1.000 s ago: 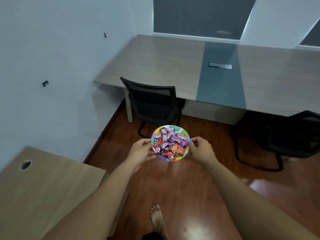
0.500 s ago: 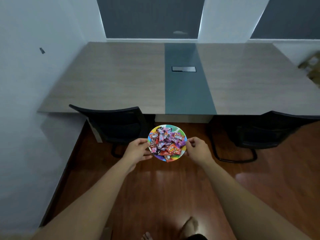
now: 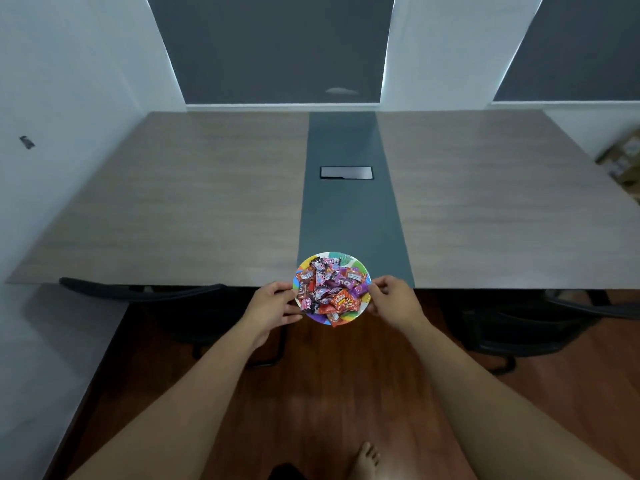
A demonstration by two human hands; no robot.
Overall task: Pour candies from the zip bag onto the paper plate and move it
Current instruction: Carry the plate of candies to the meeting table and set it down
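Observation:
A rainbow-coloured paper plate [image 3: 349, 257] is held in the air between both hands, level, piled with several wrapped candies [image 3: 330, 289] in red, pink and purple. My left hand [image 3: 272, 304] pinches its left rim and my right hand [image 3: 394, 301] pinches its right rim. The plate's far half is over the front edge of a large wooden table [image 3: 207, 209], right at the table's grey centre strip [image 3: 346, 216]. No zip bag is in view.
A black cable hatch [image 3: 346, 172] is set in the grey strip. Two black office chairs, one [image 3: 166, 299] at the left and another [image 3: 540, 323] at the right, are tucked under the table's front edge. White wall at left, wooden floor and my bare foot [image 3: 365, 460] below.
I have stepped towards the table and turned to face it square. The plate, gripped the same way, has gone from over the floor to over the table's front edge.

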